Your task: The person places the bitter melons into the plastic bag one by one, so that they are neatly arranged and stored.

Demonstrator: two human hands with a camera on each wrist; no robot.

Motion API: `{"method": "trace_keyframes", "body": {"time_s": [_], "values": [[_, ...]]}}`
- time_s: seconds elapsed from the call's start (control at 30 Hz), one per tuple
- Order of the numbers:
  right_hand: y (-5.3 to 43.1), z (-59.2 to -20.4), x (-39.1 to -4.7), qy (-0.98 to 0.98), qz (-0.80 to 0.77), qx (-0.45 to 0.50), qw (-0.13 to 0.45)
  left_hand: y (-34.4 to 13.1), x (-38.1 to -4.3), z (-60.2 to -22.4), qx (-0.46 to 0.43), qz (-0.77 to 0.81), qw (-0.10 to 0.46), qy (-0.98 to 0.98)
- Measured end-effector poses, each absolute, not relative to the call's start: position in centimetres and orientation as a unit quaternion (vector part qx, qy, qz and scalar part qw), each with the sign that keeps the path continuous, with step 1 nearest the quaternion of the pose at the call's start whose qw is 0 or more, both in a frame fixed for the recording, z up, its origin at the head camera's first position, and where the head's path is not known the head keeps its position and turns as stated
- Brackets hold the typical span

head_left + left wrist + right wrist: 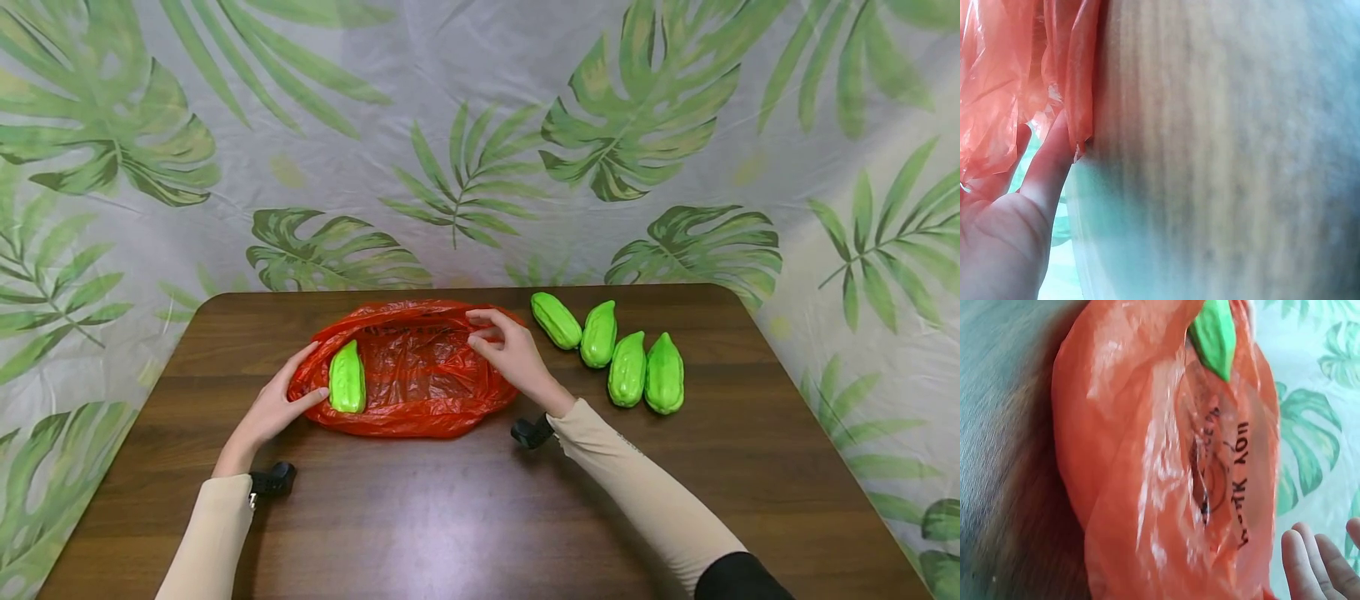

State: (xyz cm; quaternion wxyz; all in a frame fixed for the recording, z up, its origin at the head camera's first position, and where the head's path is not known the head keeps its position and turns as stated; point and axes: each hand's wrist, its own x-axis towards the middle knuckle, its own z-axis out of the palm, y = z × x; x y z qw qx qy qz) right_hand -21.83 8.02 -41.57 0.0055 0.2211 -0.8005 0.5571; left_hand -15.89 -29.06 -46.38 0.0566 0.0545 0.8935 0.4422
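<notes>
A red plastic bag [431,421] lies on the table with its mouth spread wide, dark print showing on its inside. In its left end rests a green, ridged bitter melon [347,379], pointed tip toward the far side; the right wrist view shows its tip as well. My left hand [273,404] touches the bag's left rim with thumb and fingers spread, the thumb close beside the melon. Part of that hand is hidden behind the red film in the left wrist view. Over the bag's right rim, my right hand [517,354] has its fingers extended and holds nothing.
Several more bitter melons [626,369] lie in a slanting row on the table to the right of the bag. The brown wooden table [420,517] ends in front of a leaf-patterned cloth [480,167]. Each wrist carries a small black camera [532,431].
</notes>
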Motion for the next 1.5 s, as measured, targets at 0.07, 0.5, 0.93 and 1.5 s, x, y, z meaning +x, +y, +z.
{"method": "trace_keyframes", "body": {"time_s": [0.07, 0.5, 0.93, 1.5], "values": [[8.3, -40.8, -21.4, -0.801, 0.556, 0.222, 0.010, -29.1, -15.9, -46.4, 0.055, 0.443, 0.057, 0.893], [10.5, -38.9, -20.8, -0.796, 0.572, 0.197, 0.012, -29.1, -15.9, -46.4, 0.054, 0.442, 0.057, 0.893], [12.7, -39.9, -21.9, -0.790, 0.593, 0.151, 0.037, -29.2, -16.1, -46.5, 0.055, 0.445, 0.059, 0.892], [15.0, -41.4, -23.7, -0.790, 0.592, 0.130, 0.094, -29.2, -16.0, -46.7, 0.055, 0.442, 0.052, 0.894]]}}
